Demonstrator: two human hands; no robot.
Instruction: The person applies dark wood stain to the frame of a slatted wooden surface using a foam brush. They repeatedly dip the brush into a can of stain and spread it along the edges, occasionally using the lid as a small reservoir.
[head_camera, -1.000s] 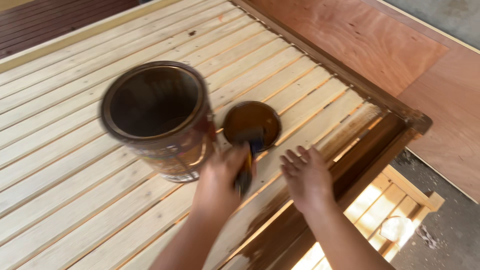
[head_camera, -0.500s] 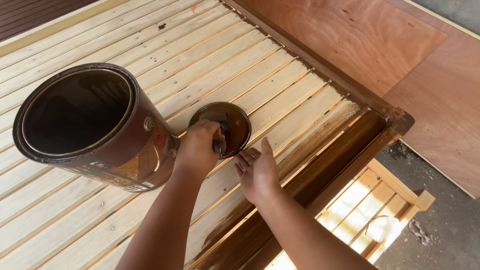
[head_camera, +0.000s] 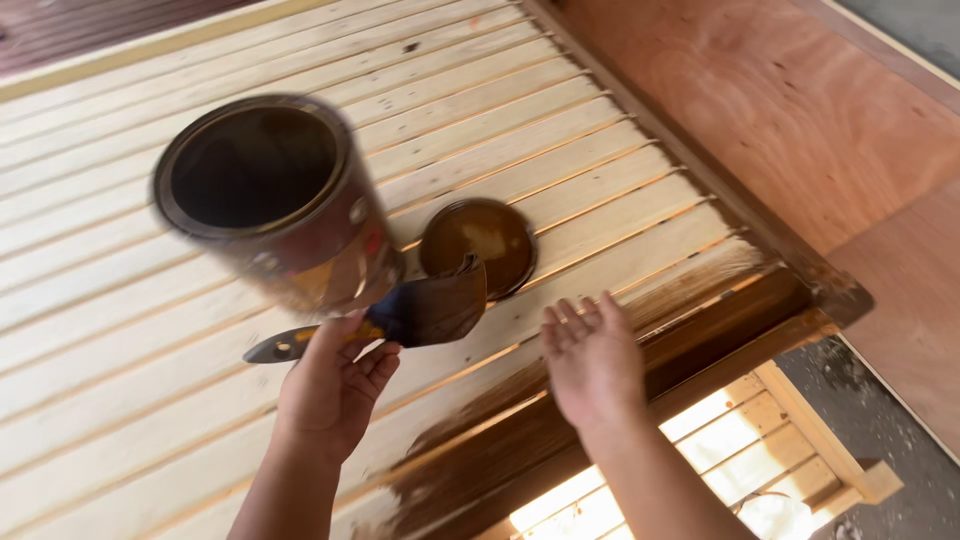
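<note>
At centre, my left hand (head_camera: 335, 385) pinches the paintbrush (head_camera: 400, 318), bristles clear of the slatted panel (head_camera: 560, 150). Can (head_camera: 275, 200) at ten o'clock, lid (head_camera: 478, 245) beside. Right hand (head_camera: 590, 360) spread, empty, steadying over stained boards.

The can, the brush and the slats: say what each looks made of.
Can: seemingly metal, with a rolled rim and glossy dark, stain-smeared wall.
Brush, in the left hand: dark stained bristles; handle material unclear.
Slats: pale bare wood with visible grain, stained brown and wet-looking near the right hand.
</note>
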